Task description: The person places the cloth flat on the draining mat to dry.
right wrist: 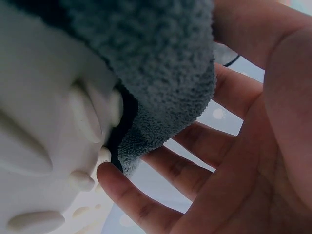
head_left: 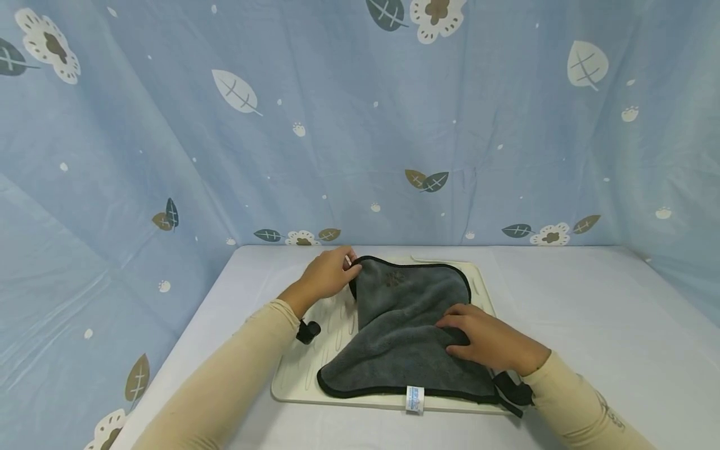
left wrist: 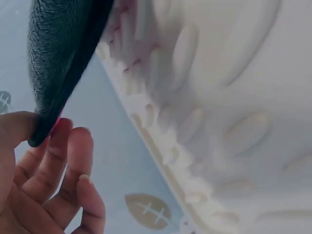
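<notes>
A grey plush towel (head_left: pixel 405 350) with black edging lies folded and rumpled over a cream ridged mat (head_left: pixel 298 375). My left hand (head_left: pixel 329 272) pinches the towel's far left corner between thumb and fingers; in the left wrist view this black-edged corner (left wrist: pixel 58 73) is lifted above the mat. At the right side, my right hand (head_left: pixel 486 337) grips a fold of the towel, with the thumb nearer me. The right wrist view shows the fold (right wrist: pixel 165 78) between thumb and fingers, their tips partly hidden by the cloth. A white printed label (head_left: pixel 415 400) hangs from the near edge.
The mat lies on a white-covered table (head_left: pixel 590 312). A blue curtain (head_left: pixel 337 144) with leaf and flower prints stands behind the table and along both sides. Oblong raised ridges (left wrist: pixel 246 131) cover the mat. A black strap (head_left: pixel 512 390) sits at the right wrist.
</notes>
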The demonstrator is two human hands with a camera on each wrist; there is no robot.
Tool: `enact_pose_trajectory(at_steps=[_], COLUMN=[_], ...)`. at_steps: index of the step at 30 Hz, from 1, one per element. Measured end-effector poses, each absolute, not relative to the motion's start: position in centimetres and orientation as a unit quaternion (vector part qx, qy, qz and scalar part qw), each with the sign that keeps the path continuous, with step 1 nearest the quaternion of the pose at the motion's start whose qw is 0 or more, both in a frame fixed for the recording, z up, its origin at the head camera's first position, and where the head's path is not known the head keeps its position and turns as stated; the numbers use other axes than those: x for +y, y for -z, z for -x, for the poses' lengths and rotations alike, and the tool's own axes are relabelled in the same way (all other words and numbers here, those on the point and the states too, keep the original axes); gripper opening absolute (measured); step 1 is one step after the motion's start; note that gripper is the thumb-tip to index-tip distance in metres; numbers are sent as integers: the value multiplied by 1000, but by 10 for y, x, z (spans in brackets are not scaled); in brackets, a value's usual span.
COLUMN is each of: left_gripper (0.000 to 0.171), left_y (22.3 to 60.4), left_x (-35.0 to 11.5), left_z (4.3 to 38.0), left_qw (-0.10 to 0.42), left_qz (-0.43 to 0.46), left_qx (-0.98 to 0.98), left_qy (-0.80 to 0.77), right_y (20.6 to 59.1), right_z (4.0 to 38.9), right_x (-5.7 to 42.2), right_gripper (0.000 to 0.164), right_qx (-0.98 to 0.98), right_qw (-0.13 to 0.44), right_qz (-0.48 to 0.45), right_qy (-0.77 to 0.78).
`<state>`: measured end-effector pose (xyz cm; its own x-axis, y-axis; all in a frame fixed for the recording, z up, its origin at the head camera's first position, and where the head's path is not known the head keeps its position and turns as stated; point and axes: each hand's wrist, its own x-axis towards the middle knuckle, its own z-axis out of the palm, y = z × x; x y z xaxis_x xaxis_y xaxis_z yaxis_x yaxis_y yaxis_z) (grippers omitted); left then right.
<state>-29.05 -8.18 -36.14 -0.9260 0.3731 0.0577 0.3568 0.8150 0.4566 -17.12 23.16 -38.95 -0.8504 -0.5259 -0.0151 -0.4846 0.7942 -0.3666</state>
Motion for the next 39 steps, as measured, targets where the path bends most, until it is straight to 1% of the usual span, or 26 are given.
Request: enact_pose_trajectory(at_steps=[8, 13, 20, 27, 39], left_gripper=[21, 20, 20, 17, 20], left_y=[346, 343, 349, 364, 379], left_x=[-85, -91, -94, -95, -91], left_z=[302, 309, 320, 331, 336], left_qw=[-35, -49, -42, -44, -15], left_qz=[-190, -183, -161, -154, -143], left_qx=[960, 964, 973, 980, 986], left_qy=[-205, -186, -162, -118, -87], right_y=[389, 389, 391, 389, 387], right_z=[170, 171, 172, 172, 172], right_x=[232, 232, 232, 230, 229], right_gripper=[39, 40, 41, 42, 41], right_qx=[946, 944, 944, 944, 944], right_qw=[61, 60, 62, 72, 64], right_qz=[264, 274, 274, 269, 271], right_qy=[178, 177, 173, 178, 177])
